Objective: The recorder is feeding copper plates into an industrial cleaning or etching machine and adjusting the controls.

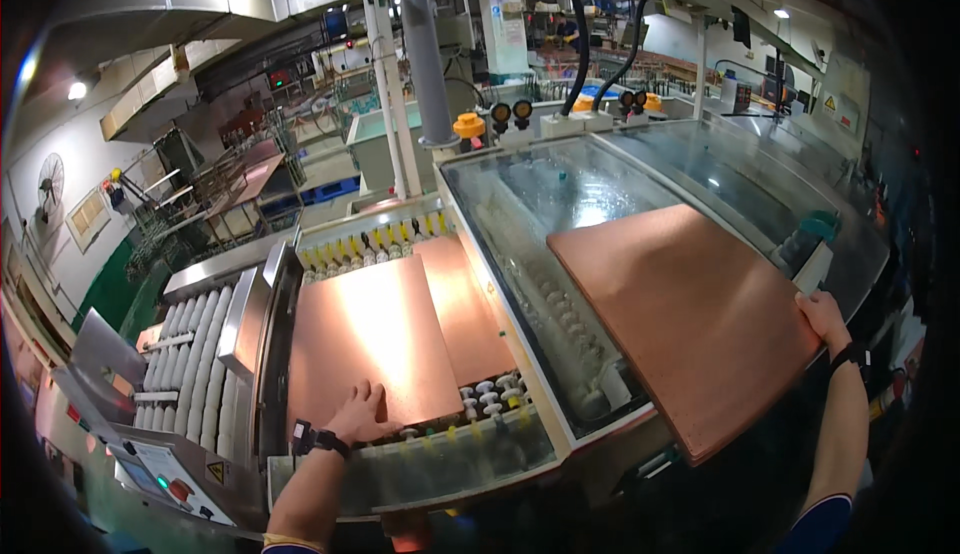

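My left hand lies flat with its fingers spread on the near edge of a shiny copper sheet. That sheet rests on the rollers of a conveyor bed and partly overlaps a second copper sheet to its right. At the right, my right hand grips the right edge of a thin stack of copper sheets. The stack lies on the machine's clear cover, with its near corner jutting past the cover's front edge. Part of the right hand's fingers is hidden at the stack's edge.
Left of the bed stands a bank of grey rollers, with a control panel in front of it. Small wheels show along the bed's near side. A grey pipe and orange caps rise behind the machine.
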Demonstrator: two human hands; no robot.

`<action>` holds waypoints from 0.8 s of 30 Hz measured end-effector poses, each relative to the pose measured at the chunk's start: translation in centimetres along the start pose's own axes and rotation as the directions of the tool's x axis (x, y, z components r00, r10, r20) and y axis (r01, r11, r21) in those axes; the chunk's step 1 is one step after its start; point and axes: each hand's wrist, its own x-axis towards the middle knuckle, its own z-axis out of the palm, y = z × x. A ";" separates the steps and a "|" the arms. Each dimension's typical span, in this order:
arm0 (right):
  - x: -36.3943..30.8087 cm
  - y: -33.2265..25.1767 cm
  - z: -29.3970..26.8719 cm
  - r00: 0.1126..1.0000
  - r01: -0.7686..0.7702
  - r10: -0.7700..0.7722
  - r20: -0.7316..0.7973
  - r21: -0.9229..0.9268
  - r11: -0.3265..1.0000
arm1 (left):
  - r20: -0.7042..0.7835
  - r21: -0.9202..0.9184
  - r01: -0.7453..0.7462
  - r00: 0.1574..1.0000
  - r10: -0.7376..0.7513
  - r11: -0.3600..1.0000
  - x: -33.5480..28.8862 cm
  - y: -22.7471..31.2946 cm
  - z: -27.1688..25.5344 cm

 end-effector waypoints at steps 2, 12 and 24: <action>0.1 0.2 0.1 0.999 0.035 -0.035 -0.016 0.029 0.999 | 0.015 -0.076 0.024 1.000 -0.023 0.997 -0.5 -0.3 -1.0; 0.3 -0.4 -0.1 0.999 -0.001 -0.002 0.050 0.058 0.998 | 0.025 -0.113 0.083 0.996 -0.081 0.990 -1.2 0.0 -1.4; 0.0 -1.0 -0.7 0.989 0.146 -0.142 -0.035 0.185 0.972 | -0.686 -0.705 -0.534 0.680 -0.259 0.467 -4.0 7.0 0.2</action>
